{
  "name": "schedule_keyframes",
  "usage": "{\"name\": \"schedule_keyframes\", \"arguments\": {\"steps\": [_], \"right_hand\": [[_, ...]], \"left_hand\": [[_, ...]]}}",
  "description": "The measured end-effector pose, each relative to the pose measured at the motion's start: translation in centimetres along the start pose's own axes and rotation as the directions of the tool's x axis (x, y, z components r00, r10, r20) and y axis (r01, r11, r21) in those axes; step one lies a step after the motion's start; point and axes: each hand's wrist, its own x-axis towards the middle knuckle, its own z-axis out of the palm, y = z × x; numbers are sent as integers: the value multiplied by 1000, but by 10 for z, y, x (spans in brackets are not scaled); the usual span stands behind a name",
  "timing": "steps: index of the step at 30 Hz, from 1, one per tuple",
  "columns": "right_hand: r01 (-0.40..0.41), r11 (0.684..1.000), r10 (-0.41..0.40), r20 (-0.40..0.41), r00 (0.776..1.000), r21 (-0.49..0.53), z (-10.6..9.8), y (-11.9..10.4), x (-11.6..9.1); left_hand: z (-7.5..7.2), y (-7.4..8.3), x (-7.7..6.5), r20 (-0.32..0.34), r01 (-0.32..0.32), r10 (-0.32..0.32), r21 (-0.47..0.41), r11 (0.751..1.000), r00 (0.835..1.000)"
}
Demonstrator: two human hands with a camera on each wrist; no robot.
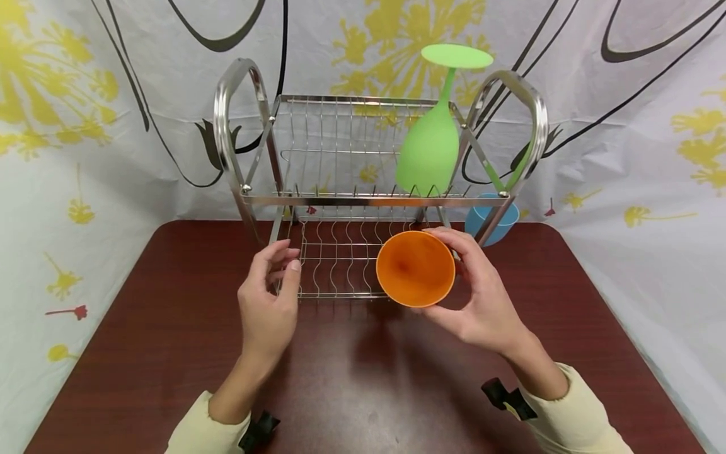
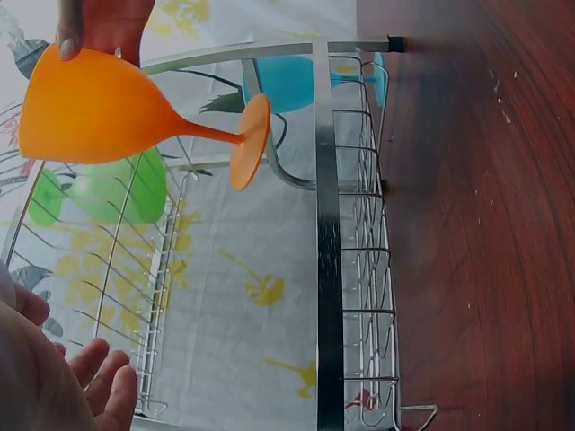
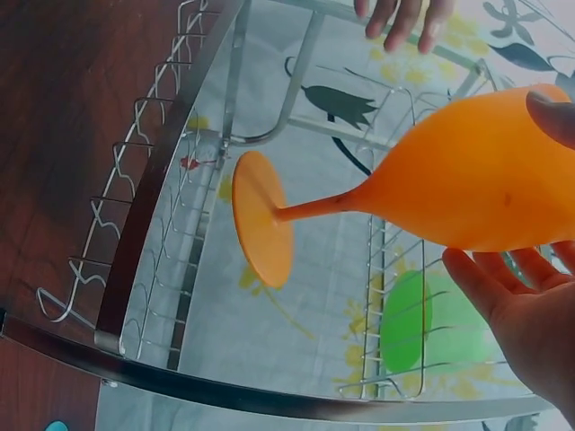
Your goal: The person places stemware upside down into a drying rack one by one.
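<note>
An orange goblet (image 1: 416,268) is in my right hand (image 1: 482,302), which grips its bowl from the right side, in front of the metal dish rack (image 1: 374,202). Its mouth faces the head camera; both wrist views show the stem and round foot of the orange goblet (image 3: 485,171) below the bowl, apart from the rack. My left hand (image 1: 269,306) is by the left side of the lower tier, holding nothing, its fingers loosely bent. Upside down on the right of the upper tier stands a green goblet (image 1: 431,148), foot upward.
Behind the rack's right post is a blue goblet (image 1: 492,217), standing upright in the left wrist view. The lower tier (image 1: 340,258) has wavy wires. Under everything lies a dark red-brown table (image 1: 170,353), with a patterned sheet (image 1: 142,157) hanging behind.
</note>
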Motion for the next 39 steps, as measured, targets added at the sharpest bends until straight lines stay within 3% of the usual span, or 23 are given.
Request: {"name": "schedule_keyframes", "arguments": {"steps": [6,12,19,26,32,39], "right_hand": [[14,995,-11,32,999,-102,2,1,-1],[46,992,-40,59,997,-114,5,3,-1],[163,980,-152,95,984,-116,13,8,-2],[308,940,-293,117,949,-147,21,14,-3],[363,919,-347,117,930,-154,25,16,-4],[433,874,-400,180,899,-220,32,22,-5]], "left_hand": [[3,-2,3,75,71,-72,9,997,995],[6,-2,6,169,170,-166,-6,986,971],[8,2,7,256,249,-248,29,968,934],[9,2,12,304,329,-307,-22,944,902],[11,2,16,357,445,-391,-83,892,849],[11,0,19,439,590,-495,-105,800,750]]}}
